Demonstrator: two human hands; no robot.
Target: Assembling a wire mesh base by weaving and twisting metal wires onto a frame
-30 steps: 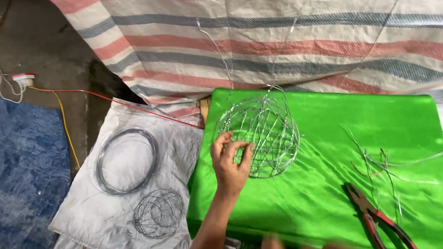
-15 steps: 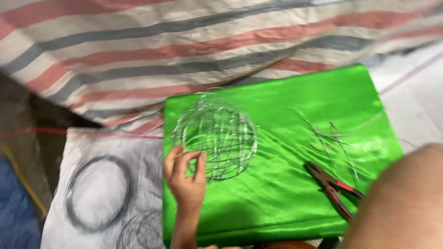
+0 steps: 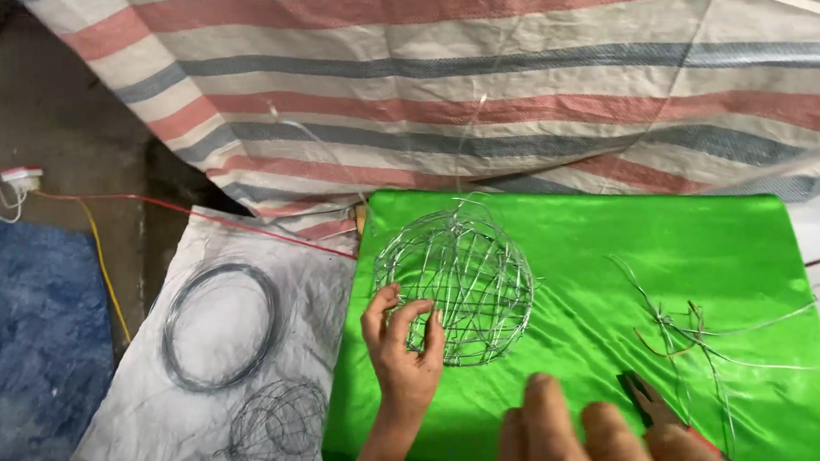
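Head view, left hand: the left hand (image 3: 403,349) rests its curled fingers (image 3: 422,325) on the lower left side of a round ball-shaped cage of thin silver wire (image 3: 455,285), gripping its strands.
Head view, right hand: the right hand (image 3: 581,434) shows blurred at the bottom edge, fingers spread and holding nothing, just beside red-handled pliers (image 3: 657,408).
Wire ball: it sits on the left part of the bright green cloth-covered desk (image 3: 610,242), touching the cloth.
Change: half a second ago the camera was swung to one side and a blurred limb filled the lower right corner; now the view is level again. The left hand has stayed on the ball, which lies in the same spot on the cloth, so the grip is steady.
Loose wire: cut silver strands (image 3: 704,334) lie scattered on the right of the desk, apart from the ball.
Surface left of desk: a crumpled white sheet (image 3: 247,254) carries a coil of dark wire (image 3: 221,326) and a smaller dark wire ball (image 3: 276,428).
Room: a striped tarpaulin of red, grey and cream (image 3: 478,83) hangs behind; blue fabric (image 3: 33,353), red and yellow cables (image 3: 102,268) lie on the dark floor.
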